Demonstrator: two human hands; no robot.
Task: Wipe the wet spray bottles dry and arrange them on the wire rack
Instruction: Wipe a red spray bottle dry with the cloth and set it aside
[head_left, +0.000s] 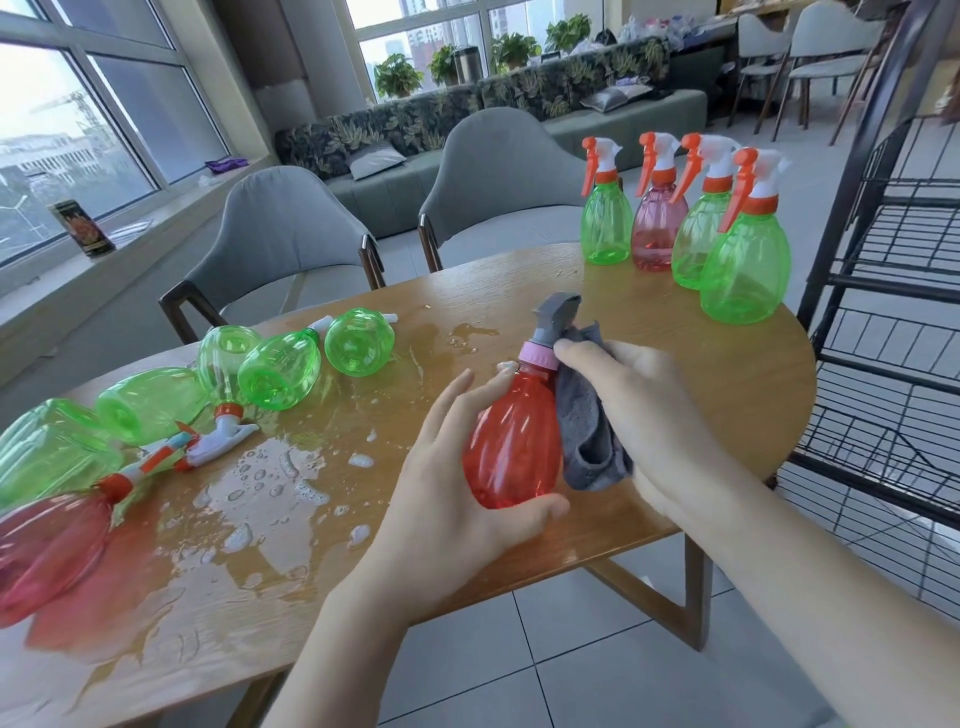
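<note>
Closest to me, my left hand (457, 483) cradles the red bottle (514, 436) from below, fingers curled around its belly so it stays put while I rub. My right hand (639, 415) pinches the grey cloth (587, 431) against the bottle's side at 3 o'clock. Out at 9 o'clock the wet bottles (218, 379) lie in a puddle on the table (701, 374). At 1 o'clock four standing bottles (691, 228) wait, probably wiped already, next to the wire rack (883, 312).
</note>
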